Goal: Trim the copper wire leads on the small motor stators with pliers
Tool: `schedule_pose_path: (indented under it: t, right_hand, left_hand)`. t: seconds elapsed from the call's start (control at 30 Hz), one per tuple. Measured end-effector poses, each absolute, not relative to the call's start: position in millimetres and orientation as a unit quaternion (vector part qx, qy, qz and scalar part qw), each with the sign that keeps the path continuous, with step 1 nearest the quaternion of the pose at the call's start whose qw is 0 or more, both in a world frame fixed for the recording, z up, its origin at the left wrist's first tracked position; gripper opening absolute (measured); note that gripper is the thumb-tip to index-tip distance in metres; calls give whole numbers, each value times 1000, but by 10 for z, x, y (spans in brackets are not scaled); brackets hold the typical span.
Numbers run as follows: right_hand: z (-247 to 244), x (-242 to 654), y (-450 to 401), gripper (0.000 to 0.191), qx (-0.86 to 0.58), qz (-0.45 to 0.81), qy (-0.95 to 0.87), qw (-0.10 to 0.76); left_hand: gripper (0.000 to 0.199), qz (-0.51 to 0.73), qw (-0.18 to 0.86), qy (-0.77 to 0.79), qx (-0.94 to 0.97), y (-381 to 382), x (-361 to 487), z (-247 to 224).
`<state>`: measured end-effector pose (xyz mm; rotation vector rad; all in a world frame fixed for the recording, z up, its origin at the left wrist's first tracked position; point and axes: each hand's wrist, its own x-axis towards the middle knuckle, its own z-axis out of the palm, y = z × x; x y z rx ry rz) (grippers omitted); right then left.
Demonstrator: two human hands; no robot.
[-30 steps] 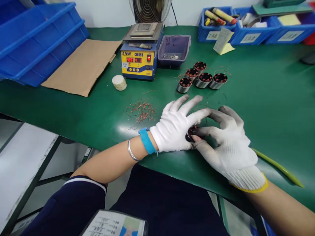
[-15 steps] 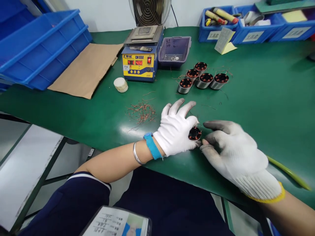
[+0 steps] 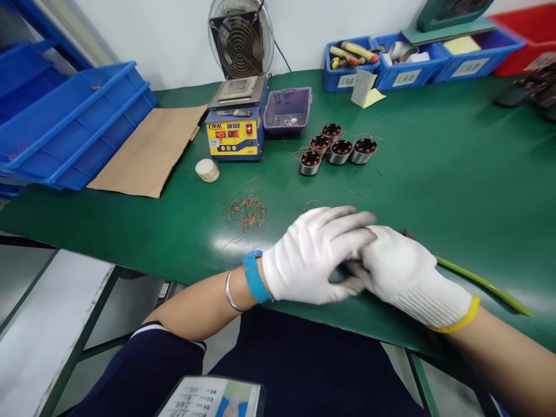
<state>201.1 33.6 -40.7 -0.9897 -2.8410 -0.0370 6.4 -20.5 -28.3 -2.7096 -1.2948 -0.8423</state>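
Observation:
My left hand, in a white glove, reaches over the fingers of my right hand, and the two meet near the table's front edge. The motor stator that showed in my left hand a moment before is mostly covered now by gloves and fingers. My right hand's fingers curl in under the left ones, so what they grip is hidden. Beyond my hands stand several motor stators with silver rims and copper windings. A pile of copper wire scraps lies to the left. Beside my right hand rests a green-handled tool.
A soldering pot unit with a red display stands at the back, a purple tray beside it. Blue bins line the wall. Cardboard, a blue crate and a round white block are on the left.
My hands have come together, the left closing over the right's fingers and hiding the stator. The view has shifted, so the back of the table appears lower and further left.

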Motion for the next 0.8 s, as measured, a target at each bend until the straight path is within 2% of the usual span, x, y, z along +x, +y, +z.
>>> schedule_pose_path:
  t: [0.1, 0.17, 0.23, 0.33, 0.53, 0.8]
  right_hand:
    - [-388, 2018, 309, 23, -343, -22, -938, 49]
    - [-355, 2032, 286, 24, -377, -10, -926, 29]
    - [-315, 2040, 268, 22, -413, 21, -910, 7]
    - [-273, 2032, 268, 20, -439, 77, -895, -18]
    - [-267, 2011, 308, 22, -470, 111, -876, -17]
    - [-245, 2048, 344, 29, -473, 156, -867, 10]
  left_hand:
    - [45, -188, -33, -460, -867, -119, 58, -331]
    - [40, -144, -50, -486, -860, -87, 60, -310]
    - [35, -108, -70, -509, -851, -74, 58, -261]
    - [39, -68, -127, -544, -826, -69, 44, -193]
    - [47, -91, -209, -540, -810, -49, 3, -183]
    - [43, -46, -195, -527, -826, -41, 2, -141]
